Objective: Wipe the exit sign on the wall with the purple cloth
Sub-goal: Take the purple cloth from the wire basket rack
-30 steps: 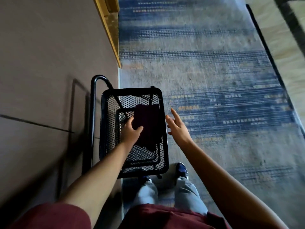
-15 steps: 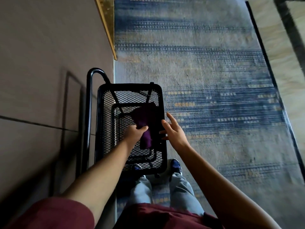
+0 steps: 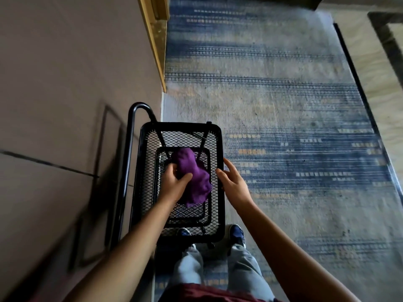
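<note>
A crumpled purple cloth (image 3: pixel 195 178) hangs over the top basket of a black wire-mesh cart (image 3: pixel 219 149). My left hand (image 3: pixel 174 182) grips the cloth's left side, thumb pressed into the fabric. My right hand (image 3: pixel 232 182) hovers with fingers spread at the basket's right rim, just right of the cloth, holding nothing. No exit sign is visible in this downward view.
The cart stands against a beige wall (image 3: pixel 65 83) on my left, its black tube handle (image 3: pixel 133 131) beside the wall. A gold door frame (image 3: pixel 156 40) rises further ahead. A blue and beige carpet (image 3: pixel 283 127) stretches ahead and to the right. My feet (image 3: pixel 236 233) are just behind the cart.
The cloth was flat and dark under my left hand; now it is bunched up and lifted in my grip. My right hand has moved closer to the basket's rim.
</note>
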`<state>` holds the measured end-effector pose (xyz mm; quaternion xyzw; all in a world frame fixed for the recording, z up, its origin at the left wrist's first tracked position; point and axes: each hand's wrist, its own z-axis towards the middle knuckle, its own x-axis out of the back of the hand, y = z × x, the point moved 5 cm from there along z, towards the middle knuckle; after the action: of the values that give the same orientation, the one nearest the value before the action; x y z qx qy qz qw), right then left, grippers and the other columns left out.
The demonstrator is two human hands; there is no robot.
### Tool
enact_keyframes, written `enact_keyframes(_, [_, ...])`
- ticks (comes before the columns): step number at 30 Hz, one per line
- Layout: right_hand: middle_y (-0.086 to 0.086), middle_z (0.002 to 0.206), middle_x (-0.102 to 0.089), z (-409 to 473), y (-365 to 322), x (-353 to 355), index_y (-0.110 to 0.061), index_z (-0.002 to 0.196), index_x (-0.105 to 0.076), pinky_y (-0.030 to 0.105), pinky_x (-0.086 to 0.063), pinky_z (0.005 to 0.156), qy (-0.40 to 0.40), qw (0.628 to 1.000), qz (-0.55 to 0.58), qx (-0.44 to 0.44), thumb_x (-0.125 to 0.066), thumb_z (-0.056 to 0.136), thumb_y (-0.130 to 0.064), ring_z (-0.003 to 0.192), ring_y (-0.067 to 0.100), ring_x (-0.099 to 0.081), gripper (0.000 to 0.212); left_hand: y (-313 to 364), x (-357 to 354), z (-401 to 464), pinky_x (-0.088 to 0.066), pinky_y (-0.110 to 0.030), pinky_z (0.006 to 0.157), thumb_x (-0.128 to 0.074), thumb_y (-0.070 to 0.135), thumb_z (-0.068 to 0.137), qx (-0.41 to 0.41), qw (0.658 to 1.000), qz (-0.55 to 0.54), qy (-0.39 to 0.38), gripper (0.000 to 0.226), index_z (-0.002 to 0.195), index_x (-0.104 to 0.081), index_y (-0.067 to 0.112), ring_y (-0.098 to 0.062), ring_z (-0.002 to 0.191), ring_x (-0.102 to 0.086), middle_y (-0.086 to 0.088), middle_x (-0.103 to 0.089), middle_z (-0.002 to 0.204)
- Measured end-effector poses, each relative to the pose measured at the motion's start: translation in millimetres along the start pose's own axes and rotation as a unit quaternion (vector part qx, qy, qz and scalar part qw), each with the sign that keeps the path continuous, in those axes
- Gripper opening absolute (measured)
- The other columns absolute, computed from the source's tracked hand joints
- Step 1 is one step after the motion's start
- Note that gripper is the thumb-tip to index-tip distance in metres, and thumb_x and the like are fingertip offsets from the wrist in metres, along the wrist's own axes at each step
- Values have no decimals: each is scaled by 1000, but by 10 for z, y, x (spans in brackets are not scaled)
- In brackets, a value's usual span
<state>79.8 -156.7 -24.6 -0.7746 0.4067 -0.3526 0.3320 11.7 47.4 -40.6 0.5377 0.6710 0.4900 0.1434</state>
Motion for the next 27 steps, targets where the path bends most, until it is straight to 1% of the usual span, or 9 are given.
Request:
enact_keyframes(2, [-9,128,-72,-3,-44,-15,-46,151,-42,36,-52,99,-4,1000,5,5,-62,96,-54,98,7,-67,59,120,59,-72,-52,-21,78,-79,23,84,-20,999,-24,-11,40,117,-55,25,-18,105,-66,5,-66,111])
enact_keyframes(4, [-4,130,-71,-26,-100,-48,-45,151,-43,39,-52,107,-22,999,28,7,-64,94,-57,109,11,-69,62,243,107,-171,-58,-38,93,-78,31,79,-36,998,-47,-27,53,126,-53,26,-22,114,-65,-4,-66,125])
enact_keyframes(6, [3,133,-69,-81,-151,-73,-47,149,-45,39,-54,105,-43,997,62,-4,-65,84,-66,116,14,-69,70,370,133,-302,-54,-47,104,-77,33,77,-55,994,-78,-47,69,139,-48,28,-24,123,-64,-8,-63,137])
enact_keyframes(8, [1,134,-67,-148,-193,-89,-47,147,-47,29,-58,95,-53,994,93,-25,-67,81,-68,111,6,-70,72,500,135,-436,-52,-44,107,-76,25,80,-92,988,-103,-69,80,151,-40,33,-20,125,-65,-8,-59,145])
enact_keyframes(10, [-5,131,-68,-199,-223,-109,-44,149,-47,20,-58,84,-66,989,130,-39,-68,90,-58,105,0,-72,64,604,136,-545,-52,-40,108,-73,18,83,-128,983,-109,-77,83,155,-36,37,-15,124,-66,-1,-57,150])
enact_keyframes(15, [-7,131,-70,-380,-383,-134,-35,147,-54,16,-56,83,-95,973,204,-55,-69,93,-49,111,1,-70,57,739,158,-710,-48,-36,110,-66,16,88,-152,974,-124,-109,73,151,-42,43,-10,126,-65,15,-65,139])
enact_keyframes(21, [-10,129,-69,-561,-586,-197,-52,140,-53,32,-60,91,-127,969,212,-12,-76,81,-53,114,12,-71,63,755,302,-844,-40,-5,102,-60,18,90,-153,976,-125,-88,66,147,-43,47,16,131,-49,50,-52,131])
enact_keyframes(24, [-7,127,-71,-607,-655,-208,-56,131,-60,37,-60,93,-145,968,205,15,-77,86,-40,115,19,-72,51,747,331,-892,-37,-5,105,-62,22,94,-165,978,-101,-80,63,150,-42,43,17,133,-46,51,-48,134])
enact_keyframes(27, [1,125,-74,-573,-773,-162,-38,135,-65,38,-59,96,-160,969,181,60,-70,97,-22,117,24,-70,41,742,331,-906,-41,-6,101,-66,30,94,-164,980,-94,-64,62,151,-43,40,14,129,-51,43,-53,133])
